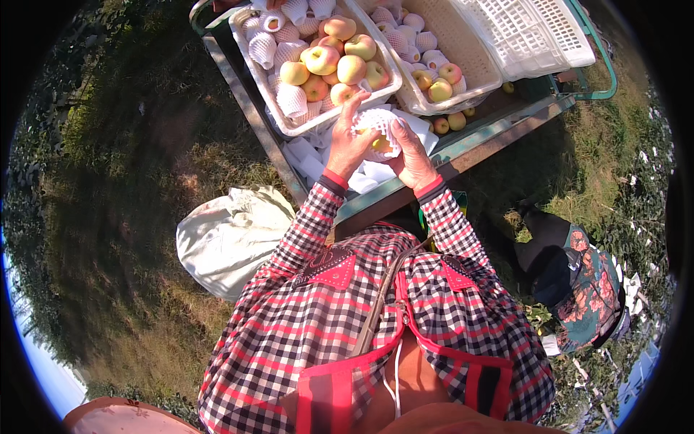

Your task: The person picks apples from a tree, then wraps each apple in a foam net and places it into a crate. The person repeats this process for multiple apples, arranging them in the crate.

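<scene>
Between my two hands is an apple (383,144) partly wrapped in a white foam net sleeve (374,120), its yellowish skin showing through an opening. My left hand (349,138) grips it from the left, index finger stretched up towards a crate. From the right, my right hand (415,157) holds the netted apple, thumb on the sleeve. Just beyond stands a white plastic crate (293,128) with bare red-yellow apples (323,59) heaped among netted ones (291,100). Flattened white foam sleeves (312,165) lie below my hands on the cart.
The metal cart (461,149) has a raised rim. A second crate (482,87) holds netted and bare apples; loose apples (456,121) lie beside it. Stacked white crates (534,38) stand at right. A pale sack (236,238) rests on the grass. Another person (583,287) bends at right.
</scene>
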A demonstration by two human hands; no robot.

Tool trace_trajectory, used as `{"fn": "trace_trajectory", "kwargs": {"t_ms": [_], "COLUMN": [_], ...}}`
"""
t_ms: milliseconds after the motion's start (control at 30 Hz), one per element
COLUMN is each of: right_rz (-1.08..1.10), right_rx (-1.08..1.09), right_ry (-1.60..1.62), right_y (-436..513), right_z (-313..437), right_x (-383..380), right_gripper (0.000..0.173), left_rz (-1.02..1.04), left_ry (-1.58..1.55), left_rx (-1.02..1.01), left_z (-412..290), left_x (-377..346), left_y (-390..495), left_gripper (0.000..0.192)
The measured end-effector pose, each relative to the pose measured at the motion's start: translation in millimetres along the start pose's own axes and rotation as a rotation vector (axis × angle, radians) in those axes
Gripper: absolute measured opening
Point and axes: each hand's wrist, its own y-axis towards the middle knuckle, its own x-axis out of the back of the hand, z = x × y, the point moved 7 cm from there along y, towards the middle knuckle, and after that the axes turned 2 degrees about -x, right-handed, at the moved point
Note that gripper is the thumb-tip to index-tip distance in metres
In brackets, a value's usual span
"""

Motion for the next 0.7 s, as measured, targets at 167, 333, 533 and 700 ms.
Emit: {"fn": "trace_trajectory", "kwargs": {"t_ms": [167,333,533,700], "right_rz": [-0.079,-0.208,-0.515,-0.547], "right_rx": [-0.039,0.200,0.296,0.069], "right_ry": [0.071,-0.344,-1.290,-1.786], "right_y": [-7,44,181,268], "right_z": [10,108,211,217], "right_x": [-5,57,215,243], "right_gripper": [0.068,0.063,0.075,0.077], "left_rz": [-0.047,0.149,0.587,0.617], "left_ry": [0.196,0.184,0.637,0.904], "left_rx": [-0.166,-0.117,0.155,0.181], "left_z": [-38,-52,-26,-21], "left_x": [-11,-46,-71,-69], "left_y": [-10,-33,-147,-163], "left_gripper": [0.040,0.053,0.091,0.077]}}
